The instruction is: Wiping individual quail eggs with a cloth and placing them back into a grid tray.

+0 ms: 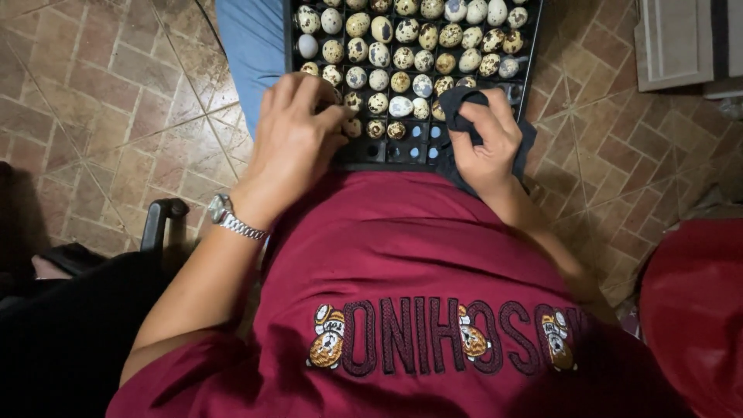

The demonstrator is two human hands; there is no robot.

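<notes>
A black plastic egg tray [387,152] lies across my lap, filled with several small speckled quail eggs [402,58]. My left hand [294,143], with a silver watch [224,217] on the wrist, rests on the tray's near left corner, fingers curled over eggs there; whether it grips one is hidden. My right hand [487,143] is closed on a dark cloth [464,108] and presses it against the tray's near right part. The near row of cells shows empty holes.
I wear a maroon shirt [418,263] and blue trousers [251,46]. Brown tiled floor [116,101] surrounds me. A black chair arm [159,220] is at the left, a red object [696,310] at the right, a grey mat [677,39] at top right.
</notes>
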